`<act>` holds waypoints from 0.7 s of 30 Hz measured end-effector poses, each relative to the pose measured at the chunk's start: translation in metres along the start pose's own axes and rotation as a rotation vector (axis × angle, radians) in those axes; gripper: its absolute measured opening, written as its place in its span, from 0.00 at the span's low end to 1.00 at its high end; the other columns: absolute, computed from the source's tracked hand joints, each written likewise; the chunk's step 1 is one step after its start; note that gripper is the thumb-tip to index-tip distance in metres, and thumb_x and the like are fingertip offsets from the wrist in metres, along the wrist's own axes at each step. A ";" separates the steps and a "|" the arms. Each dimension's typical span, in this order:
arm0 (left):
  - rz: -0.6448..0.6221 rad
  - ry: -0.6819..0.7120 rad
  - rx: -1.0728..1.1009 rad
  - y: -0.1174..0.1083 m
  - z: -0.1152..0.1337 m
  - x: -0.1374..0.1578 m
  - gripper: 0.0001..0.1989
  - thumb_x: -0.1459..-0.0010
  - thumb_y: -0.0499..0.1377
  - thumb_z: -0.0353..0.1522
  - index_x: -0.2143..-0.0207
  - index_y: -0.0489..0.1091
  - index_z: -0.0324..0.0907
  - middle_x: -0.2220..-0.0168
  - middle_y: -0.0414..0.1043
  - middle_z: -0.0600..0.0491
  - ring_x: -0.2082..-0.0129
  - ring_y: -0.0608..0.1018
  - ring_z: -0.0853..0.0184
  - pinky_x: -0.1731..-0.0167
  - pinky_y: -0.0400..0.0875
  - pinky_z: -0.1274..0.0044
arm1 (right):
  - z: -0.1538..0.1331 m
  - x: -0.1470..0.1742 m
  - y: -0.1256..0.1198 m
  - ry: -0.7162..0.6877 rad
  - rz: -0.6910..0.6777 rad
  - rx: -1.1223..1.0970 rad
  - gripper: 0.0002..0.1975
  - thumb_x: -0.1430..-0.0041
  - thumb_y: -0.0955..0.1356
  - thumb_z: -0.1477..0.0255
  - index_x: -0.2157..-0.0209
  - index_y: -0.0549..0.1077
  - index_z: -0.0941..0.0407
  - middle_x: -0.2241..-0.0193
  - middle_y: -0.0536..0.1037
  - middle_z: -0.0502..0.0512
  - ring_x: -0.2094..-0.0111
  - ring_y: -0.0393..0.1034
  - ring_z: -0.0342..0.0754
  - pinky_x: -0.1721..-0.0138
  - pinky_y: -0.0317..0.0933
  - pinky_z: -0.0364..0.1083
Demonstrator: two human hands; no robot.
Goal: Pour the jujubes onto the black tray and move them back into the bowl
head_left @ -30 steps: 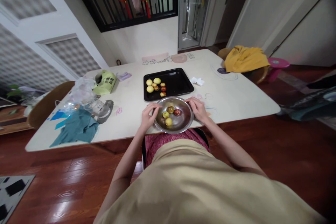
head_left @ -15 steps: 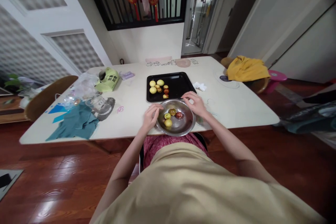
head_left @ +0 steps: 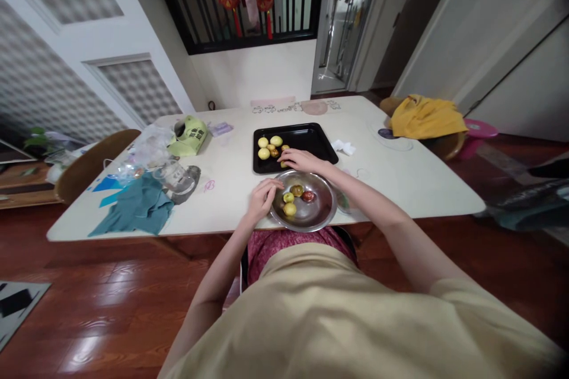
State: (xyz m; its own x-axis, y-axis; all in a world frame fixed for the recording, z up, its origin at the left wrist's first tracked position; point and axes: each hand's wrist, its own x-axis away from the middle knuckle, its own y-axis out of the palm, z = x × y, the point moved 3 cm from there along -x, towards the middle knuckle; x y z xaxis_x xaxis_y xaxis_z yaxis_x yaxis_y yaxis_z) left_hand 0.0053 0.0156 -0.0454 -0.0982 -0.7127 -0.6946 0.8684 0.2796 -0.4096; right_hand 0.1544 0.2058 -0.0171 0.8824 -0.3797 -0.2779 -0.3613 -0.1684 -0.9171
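Note:
A shiny metal bowl [head_left: 323,206] stands at the table's near edge, with several yellow-green and reddish-brown fruits, one a reddish-brown fruit [head_left: 308,196], inside. My left hand [head_left: 262,198] is closed on the bowl's left rim. Behind the bowl lies a black tray [head_left: 313,141] with several pale yellow fruits [head_left: 264,153] and smaller brown ones [head_left: 274,153] in its left part. Over the tray's near side, my right hand [head_left: 304,161] reaches leftward with its fingers stretched out above the small fruits. It hides some of them, and its fingertips seem close to or touching one.
Left on the white table [head_left: 231,189] are a teal cloth [head_left: 137,207], a clear container [head_left: 173,176], plastic bags [head_left: 153,145] and a green box [head_left: 189,135]. Right of the tray lies crumpled white tissue [head_left: 344,147]. A yellow cloth [head_left: 427,117] hangs over a chair at the right.
My right hand has left the bowl's right rim and moved left and forward over the tray's small fruits. My left hand stays at the bowl. The view has shifted slightly.

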 end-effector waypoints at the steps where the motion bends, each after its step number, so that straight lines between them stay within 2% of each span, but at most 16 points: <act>1: -0.001 -0.005 -0.002 0.000 0.000 0.000 0.21 0.21 0.49 0.40 0.60 0.79 0.43 0.57 0.83 0.45 0.53 0.84 0.58 0.48 0.78 0.64 | 0.003 -0.003 0.001 -0.004 -0.022 0.005 0.15 0.27 0.67 0.72 0.44 0.81 0.52 0.42 0.79 0.60 0.42 0.76 0.54 0.40 0.71 0.53; 6: -0.003 -0.014 -0.010 0.001 -0.003 0.001 0.22 0.21 0.48 0.41 0.60 0.78 0.43 0.58 0.83 0.45 0.54 0.84 0.58 0.49 0.77 0.64 | 0.013 -0.011 0.002 -0.014 -0.131 0.006 0.13 0.29 0.70 0.70 0.46 0.82 0.52 0.45 0.83 0.59 0.44 0.78 0.55 0.41 0.70 0.52; 12: -0.006 -0.011 -0.004 0.001 -0.002 0.001 0.21 0.21 0.49 0.40 0.60 0.78 0.42 0.58 0.83 0.45 0.54 0.83 0.59 0.49 0.77 0.64 | 0.021 -0.007 -0.005 0.040 -0.185 0.033 0.15 0.33 0.71 0.75 0.46 0.81 0.52 0.44 0.82 0.60 0.46 0.79 0.55 0.45 0.70 0.51; 17: -0.002 -0.018 -0.015 0.000 -0.001 0.001 0.21 0.21 0.49 0.40 0.60 0.78 0.42 0.58 0.83 0.45 0.54 0.83 0.58 0.49 0.77 0.64 | 0.023 0.000 -0.010 0.078 -0.145 0.048 0.16 0.37 0.72 0.77 0.48 0.80 0.55 0.48 0.82 0.61 0.49 0.78 0.55 0.50 0.68 0.48; 21: 0.000 -0.012 -0.017 0.000 -0.002 0.001 0.21 0.21 0.49 0.40 0.60 0.78 0.42 0.59 0.83 0.45 0.54 0.83 0.58 0.50 0.77 0.63 | 0.020 0.012 -0.017 0.072 -0.018 0.010 0.18 0.36 0.71 0.74 0.45 0.78 0.55 0.48 0.79 0.60 0.52 0.76 0.54 0.51 0.69 0.48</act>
State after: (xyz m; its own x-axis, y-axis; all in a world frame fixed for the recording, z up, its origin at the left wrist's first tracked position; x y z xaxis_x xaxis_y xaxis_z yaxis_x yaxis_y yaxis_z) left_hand 0.0045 0.0162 -0.0472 -0.0923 -0.7199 -0.6879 0.8599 0.2908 -0.4196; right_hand 0.1774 0.2227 -0.0106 0.8646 -0.4414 -0.2402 -0.3421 -0.1667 -0.9248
